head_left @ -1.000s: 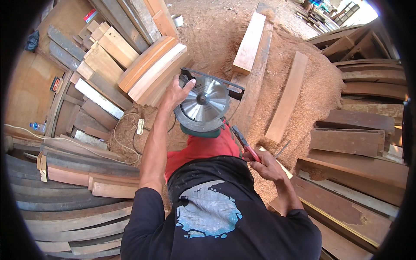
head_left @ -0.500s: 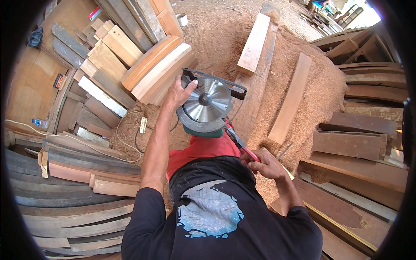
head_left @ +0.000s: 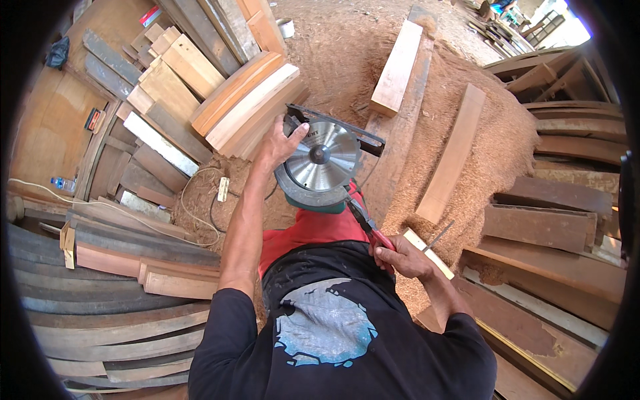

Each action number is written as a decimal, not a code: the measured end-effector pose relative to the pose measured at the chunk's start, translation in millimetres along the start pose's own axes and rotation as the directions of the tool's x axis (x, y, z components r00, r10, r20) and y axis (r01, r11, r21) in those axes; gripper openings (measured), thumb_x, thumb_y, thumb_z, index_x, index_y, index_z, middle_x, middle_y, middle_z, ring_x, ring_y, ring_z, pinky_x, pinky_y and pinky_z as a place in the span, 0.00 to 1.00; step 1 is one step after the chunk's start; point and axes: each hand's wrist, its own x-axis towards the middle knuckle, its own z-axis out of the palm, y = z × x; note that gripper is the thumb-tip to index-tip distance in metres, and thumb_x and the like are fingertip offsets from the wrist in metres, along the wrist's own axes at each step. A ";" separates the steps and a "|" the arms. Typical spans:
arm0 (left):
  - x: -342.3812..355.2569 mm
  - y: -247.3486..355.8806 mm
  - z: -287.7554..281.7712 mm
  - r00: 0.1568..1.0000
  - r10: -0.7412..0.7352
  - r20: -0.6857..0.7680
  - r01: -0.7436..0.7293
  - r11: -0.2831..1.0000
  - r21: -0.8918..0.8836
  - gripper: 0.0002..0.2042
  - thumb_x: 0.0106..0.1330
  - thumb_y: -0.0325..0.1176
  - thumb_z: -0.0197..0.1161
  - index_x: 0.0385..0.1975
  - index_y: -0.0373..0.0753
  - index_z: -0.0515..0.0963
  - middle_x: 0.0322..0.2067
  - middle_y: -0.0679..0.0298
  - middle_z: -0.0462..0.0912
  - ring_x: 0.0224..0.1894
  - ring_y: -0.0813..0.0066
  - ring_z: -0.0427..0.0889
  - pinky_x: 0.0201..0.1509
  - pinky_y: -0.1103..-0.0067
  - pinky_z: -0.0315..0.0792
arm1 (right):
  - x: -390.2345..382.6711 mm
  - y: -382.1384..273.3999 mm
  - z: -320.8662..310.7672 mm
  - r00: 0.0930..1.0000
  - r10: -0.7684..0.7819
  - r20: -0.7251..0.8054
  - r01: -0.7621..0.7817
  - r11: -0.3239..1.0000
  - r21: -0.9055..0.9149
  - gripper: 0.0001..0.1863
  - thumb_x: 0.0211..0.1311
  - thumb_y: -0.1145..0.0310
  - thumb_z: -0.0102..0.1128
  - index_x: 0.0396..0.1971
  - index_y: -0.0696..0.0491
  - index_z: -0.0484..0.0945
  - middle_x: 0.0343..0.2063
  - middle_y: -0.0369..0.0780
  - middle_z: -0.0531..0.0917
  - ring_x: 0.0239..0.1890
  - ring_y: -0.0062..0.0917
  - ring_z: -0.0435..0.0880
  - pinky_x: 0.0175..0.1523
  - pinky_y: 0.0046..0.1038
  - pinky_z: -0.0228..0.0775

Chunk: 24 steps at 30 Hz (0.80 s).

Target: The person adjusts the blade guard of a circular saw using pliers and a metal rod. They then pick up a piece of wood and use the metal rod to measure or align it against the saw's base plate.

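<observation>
A circular saw (head_left: pixel 313 199) is tilted up in front of me, its round silver blade (head_left: pixel 337 143) facing up at me. My left hand (head_left: pixel 280 143) grips the saw at its upper left, beside the dark metal base plate (head_left: pixel 371 143), with the thumb near the blade's edge. In my right hand (head_left: pixel 405 257), closed around the red handles, is a pair of pliers (head_left: pixel 361 217). The pliers' jaws point at the lower right rim of the saw; whether they touch it I cannot tell.
A pale squared timber (head_left: pixel 398 70) lies on a long plank (head_left: pixel 393 157) ahead. Right of it, another board (head_left: pixel 453 157) rests on heaped sawdust (head_left: pixel 497 133). Stacked boards (head_left: pixel 133 267) line the left, more planks (head_left: pixel 540 223) the right. A cable (head_left: pixel 133 223) runs at left.
The pliers have turned slightly steeper, and my right hand has shifted a little down. My left hand keeps its hold on the saw. The whole view has shifted slightly.
</observation>
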 end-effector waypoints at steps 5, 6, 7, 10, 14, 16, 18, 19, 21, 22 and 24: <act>2.2 -11.6 1.8 0.999 0.046 0.020 -0.045 0.998 -0.045 0.44 0.64 0.59 0.66 0.69 0.28 0.62 0.62 0.36 0.73 0.66 0.44 0.73 0.71 0.64 0.66 | -1.3 3.8 7.0 0.999 0.047 -0.001 -0.047 0.998 0.037 0.17 0.75 0.53 0.56 0.38 0.53 0.77 0.26 0.30 0.76 0.28 0.14 0.75 0.30 0.20 0.68; 2.2 -11.4 1.7 0.999 0.032 0.021 -0.031 0.999 -0.029 0.44 0.64 0.58 0.66 0.69 0.28 0.62 0.62 0.36 0.73 0.66 0.44 0.73 0.71 0.64 0.66 | -0.4 6.5 7.5 0.999 0.036 -0.002 -0.036 0.999 0.035 0.17 0.75 0.53 0.56 0.38 0.53 0.77 0.26 0.30 0.76 0.27 0.14 0.75 0.29 0.20 0.68; 2.1 -10.9 2.1 1.000 0.017 0.022 -0.017 1.000 -0.013 0.44 0.64 0.58 0.66 0.69 0.28 0.62 0.63 0.36 0.73 0.66 0.44 0.73 0.71 0.63 0.66 | 0.0 8.3 8.1 1.000 0.026 -0.003 -0.026 0.999 0.034 0.17 0.75 0.53 0.56 0.38 0.53 0.77 0.26 0.30 0.75 0.27 0.14 0.75 0.29 0.20 0.68; 1.7 -10.6 2.1 1.000 0.006 0.023 -0.006 1.000 0.000 0.44 0.64 0.58 0.66 0.70 0.29 0.62 0.63 0.37 0.73 0.67 0.44 0.73 0.71 0.63 0.66 | -1.1 8.3 9.0 0.999 0.040 0.019 -0.041 0.998 0.052 0.18 0.75 0.53 0.56 0.43 0.55 0.77 0.25 0.32 0.78 0.28 0.15 0.77 0.29 0.20 0.68; 1.4 -10.3 2.0 1.000 0.008 0.025 -0.008 1.000 -0.002 0.43 0.64 0.57 0.66 0.70 0.30 0.62 0.63 0.37 0.73 0.66 0.44 0.73 0.71 0.63 0.66 | -1.4 7.7 11.8 0.999 0.034 0.021 -0.036 0.996 0.080 0.18 0.75 0.53 0.56 0.43 0.55 0.77 0.25 0.32 0.79 0.27 0.15 0.77 0.30 0.20 0.68; -1.4 -4.3 0.9 1.000 0.024 0.019 -0.024 1.000 -0.004 0.43 0.64 0.57 0.66 0.70 0.30 0.62 0.62 0.38 0.74 0.66 0.45 0.74 0.71 0.63 0.66 | -1.4 8.7 12.8 0.999 0.030 0.021 -0.032 0.993 0.109 0.18 0.75 0.53 0.56 0.43 0.55 0.77 0.25 0.32 0.79 0.27 0.15 0.77 0.30 0.20 0.68; -2.3 -3.8 0.5 0.999 0.038 0.007 -0.038 0.999 -0.001 0.43 0.64 0.57 0.66 0.70 0.31 0.62 0.62 0.38 0.74 0.66 0.46 0.74 0.71 0.63 0.67 | -0.9 10.1 12.7 0.999 0.025 0.033 -0.029 0.992 0.125 0.18 0.75 0.53 0.56 0.44 0.55 0.77 0.26 0.32 0.79 0.28 0.15 0.78 0.30 0.20 0.69; -1.8 -6.2 1.0 0.999 0.043 -0.001 -0.043 0.999 0.002 0.43 0.64 0.57 0.66 0.70 0.31 0.62 0.62 0.39 0.75 0.66 0.46 0.75 0.71 0.63 0.67 | -0.5 10.7 12.5 0.999 0.023 0.040 -0.028 0.991 0.132 0.18 0.75 0.53 0.56 0.44 0.55 0.77 0.26 0.32 0.79 0.28 0.16 0.78 0.30 0.20 0.69; -2.1 -7.4 1.1 0.999 0.049 -0.009 -0.049 0.999 -0.002 0.43 0.64 0.58 0.66 0.70 0.31 0.62 0.61 0.39 0.76 0.65 0.46 0.75 0.70 0.63 0.67 | 0.1 11.7 11.0 0.998 0.015 0.064 -0.024 0.987 0.157 0.18 0.75 0.53 0.56 0.44 0.55 0.77 0.27 0.33 0.80 0.28 0.16 0.79 0.31 0.20 0.70; -2.9 -6.7 1.2 0.999 0.049 -0.009 -0.049 0.999 -0.009 0.43 0.64 0.58 0.66 0.69 0.31 0.62 0.61 0.39 0.76 0.65 0.46 0.76 0.70 0.63 0.68 | 0.4 12.0 10.4 0.997 0.011 0.075 -0.023 0.985 0.171 0.18 0.75 0.53 0.56 0.44 0.55 0.77 0.27 0.33 0.80 0.29 0.16 0.79 0.31 0.20 0.70; -3.6 -5.2 0.1 0.999 0.036 0.000 -0.036 0.999 -0.019 0.43 0.64 0.59 0.66 0.69 0.31 0.63 0.60 0.39 0.77 0.64 0.45 0.76 0.69 0.63 0.68 | 0.6 11.1 10.2 0.996 0.009 0.090 -0.027 0.980 0.198 0.18 0.75 0.53 0.56 0.45 0.55 0.77 0.27 0.33 0.80 0.29 0.16 0.79 0.31 0.20 0.71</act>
